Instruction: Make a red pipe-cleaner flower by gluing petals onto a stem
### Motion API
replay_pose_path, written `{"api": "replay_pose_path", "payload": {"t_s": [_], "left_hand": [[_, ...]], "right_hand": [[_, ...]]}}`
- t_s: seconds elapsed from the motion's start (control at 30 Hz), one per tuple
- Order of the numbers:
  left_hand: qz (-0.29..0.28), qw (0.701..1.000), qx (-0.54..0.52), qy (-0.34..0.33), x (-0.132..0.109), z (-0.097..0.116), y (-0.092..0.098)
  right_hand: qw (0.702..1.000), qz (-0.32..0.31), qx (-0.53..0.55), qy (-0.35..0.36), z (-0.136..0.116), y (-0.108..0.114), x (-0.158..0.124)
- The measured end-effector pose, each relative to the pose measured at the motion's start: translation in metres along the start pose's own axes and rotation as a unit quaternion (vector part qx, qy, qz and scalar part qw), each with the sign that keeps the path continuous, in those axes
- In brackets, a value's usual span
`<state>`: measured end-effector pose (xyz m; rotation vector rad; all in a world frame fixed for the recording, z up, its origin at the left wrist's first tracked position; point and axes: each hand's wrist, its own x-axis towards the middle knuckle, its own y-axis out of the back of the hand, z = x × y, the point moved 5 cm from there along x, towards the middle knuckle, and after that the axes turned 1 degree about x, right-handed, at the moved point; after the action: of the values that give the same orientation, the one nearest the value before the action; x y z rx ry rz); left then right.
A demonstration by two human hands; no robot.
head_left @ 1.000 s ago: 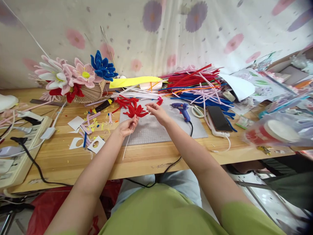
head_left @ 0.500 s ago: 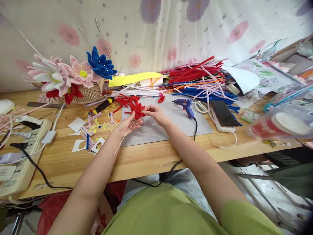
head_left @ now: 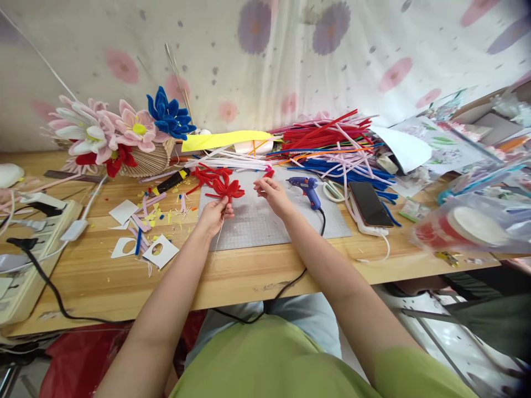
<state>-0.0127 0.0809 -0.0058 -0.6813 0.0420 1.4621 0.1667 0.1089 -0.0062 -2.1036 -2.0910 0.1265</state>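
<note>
A red fuzzy pipe-cleaner flower [head_left: 230,188] is pinched at its base by my left hand [head_left: 216,215], over the grey cutting mat [head_left: 249,232]. Its thin pale wire stem [head_left: 218,236] hangs down below the fingers. My right hand [head_left: 271,196] is apart from the flower, a little to its right, with loosely bent fingers and nothing visible in them. Just beyond that hand lies a loose red petal [head_left: 269,173]. More red pipe-cleaner pieces [head_left: 207,176] rest behind the flower. A blue glue gun [head_left: 307,188] lies on the mat, right of my right hand.
Bundles of coloured pipe cleaners [head_left: 332,138] lie along the back. Finished flowers [head_left: 136,130] stand at the left, above paper scraps [head_left: 161,250] and a power strip [head_left: 45,260]. To the right are scissors [head_left: 333,191], a phone [head_left: 370,203] and a bagged cup [head_left: 473,226].
My right hand has let go of the flower's petals and moved to the right. The flower, still in my left hand, has tipped so its petals spread upward. The view has shifted slightly.
</note>
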Motion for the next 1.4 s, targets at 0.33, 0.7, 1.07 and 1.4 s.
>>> {"api": "replay_pose_path", "payload": {"t_s": [0.33, 0.7, 1.07, 1.4], "left_hand": [[-0.059, 0.963, -0.261, 0.04, 0.011, -0.002, 0.009], [-0.114, 0.958, -0.259, -0.053, 0.01, 0.017, 0.03], [-0.152, 0.967, -0.201, -0.044, 0.003, 0.01, 0.016], [-0.081, 0.974, -0.15, -0.148, -0.009, 0.043, 0.024]], "right_hand": [[0.98, 0.093, -0.175, 0.017, 0.039, 0.016, -0.007], [0.827, 0.088, -0.544, 0.109, 0.014, 0.015, 0.015], [0.827, 0.11, -0.543, 0.097, 0.023, 0.028, 0.019], [0.905, 0.135, -0.394, 0.086, 0.014, 0.031, 0.003]]}}
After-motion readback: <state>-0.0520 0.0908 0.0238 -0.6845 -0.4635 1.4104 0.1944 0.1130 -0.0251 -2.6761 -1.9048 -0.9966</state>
